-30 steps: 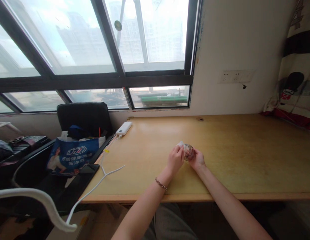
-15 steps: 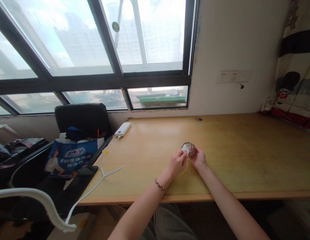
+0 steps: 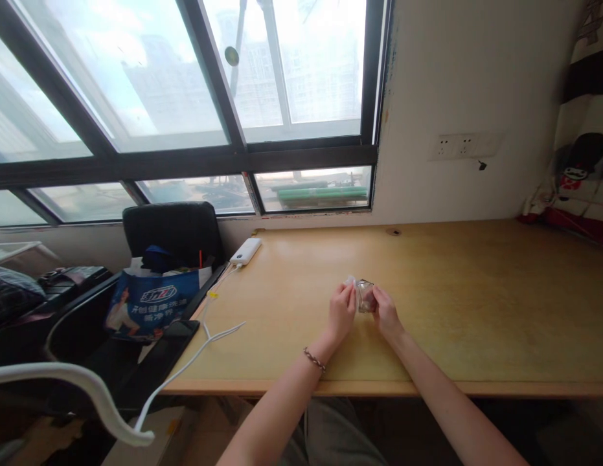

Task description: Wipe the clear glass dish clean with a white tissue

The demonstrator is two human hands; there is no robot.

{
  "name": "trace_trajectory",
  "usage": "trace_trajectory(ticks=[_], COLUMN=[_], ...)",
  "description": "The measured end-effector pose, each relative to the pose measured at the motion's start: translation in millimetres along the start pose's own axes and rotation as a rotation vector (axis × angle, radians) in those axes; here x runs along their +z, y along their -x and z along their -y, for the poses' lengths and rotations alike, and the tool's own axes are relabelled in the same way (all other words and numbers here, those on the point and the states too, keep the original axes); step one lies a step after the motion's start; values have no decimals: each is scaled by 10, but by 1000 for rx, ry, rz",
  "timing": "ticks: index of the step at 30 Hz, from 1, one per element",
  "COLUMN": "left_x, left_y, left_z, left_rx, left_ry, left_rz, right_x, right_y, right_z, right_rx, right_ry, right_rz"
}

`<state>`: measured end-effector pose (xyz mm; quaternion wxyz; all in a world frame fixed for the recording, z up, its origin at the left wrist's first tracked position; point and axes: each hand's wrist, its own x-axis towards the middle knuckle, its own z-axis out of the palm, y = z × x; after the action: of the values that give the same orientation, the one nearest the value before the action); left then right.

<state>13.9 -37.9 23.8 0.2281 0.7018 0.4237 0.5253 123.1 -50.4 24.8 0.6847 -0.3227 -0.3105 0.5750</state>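
My right hand (image 3: pixel 387 313) is closed on a small see-through object with a dark, patterned rim (image 3: pixel 365 297), perhaps a glass dish or ornament; its exact kind cannot be made out. My left hand (image 3: pixel 341 312), with a braided bracelet on the wrist, pinches a crumpled white tissue (image 3: pixel 350 281). The tissue is just left of the object's rim, and whether they touch is unclear. Both hands are held close together above the wooden table (image 3: pixel 291 349).
A white power bank (image 3: pixel 245 251) with a white cable (image 3: pixel 225 333) lies at the table's left edge. Beyond that edge, a black chair (image 3: pixel 172 230) holds a blue shopping bag (image 3: pixel 148 304). A thick white curved tube (image 3: pixel 82 382) crosses the lower left. Wall sockets (image 3: pixel 454 146) are behind.
My left hand with the tissue has drawn left, off the object's face. My right hand has turned the object so its rim faces more to the left. The view has shifted slightly.
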Motion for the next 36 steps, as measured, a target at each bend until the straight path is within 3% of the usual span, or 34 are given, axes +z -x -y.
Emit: trace_trajectory(ticks=[6,8,10,15,17,20,24,29,36], left_x=[211,257,259,163,135,120,119,102,45], left_y=[-12,-2,-6,-98,-132,-155,-161,-171,-217], left_z=[252,259,232,207,241,305,345,311,237], left_rx=[-546,-659,-706,-755,-778,-795,-804,-815,-856], left_ry=[583,775,890,1093,1145,1137,1039,978,936], left_rz=[229,269,259,160,109,50,62,86,116], right_x=[-15,-28,-23,87,130,151,98,-146,-933], right_y=[104,107,97,84,87,78,-5,-381,-1240], right_z=[7,16,42,114,111,91,150,413,866], right_rx=[-320,-437,-549,-724,-764,-780,-774,-789,-627], right_ry=[490,693,894,1243,1354,1476,1630,1903,2189], right_rz=[-128,-142,-75,364,464,493,475,425,341])
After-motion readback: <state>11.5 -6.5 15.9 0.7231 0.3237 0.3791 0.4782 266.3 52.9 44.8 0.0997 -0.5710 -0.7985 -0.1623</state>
